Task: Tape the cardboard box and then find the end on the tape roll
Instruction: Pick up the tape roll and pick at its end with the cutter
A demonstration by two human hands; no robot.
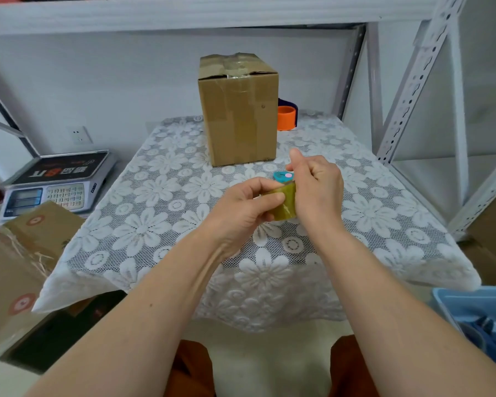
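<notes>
Room: white metal shelving (413, 81) around a small table under a lace cloth (161, 196).
Tape roll: the roll (284, 203) sits between both hands above the cloth.
Left hand: the hand (241, 207) curls round it, thumb pressed on the outer band.
Right hand: the hand (317, 184) cups the far side, fingers curled (thumb sticking up).
Box: the cardboard box (239, 110) stands upright beyond the fingertips, tape across its top.
Small things: a teal cutter (281, 176) just past the fingers; an orange dispenser (287, 114) behind the box.

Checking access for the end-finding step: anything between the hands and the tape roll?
Nothing visible. Left hand and right hand both grip the tape roll directly, above the tablecloth.
</notes>
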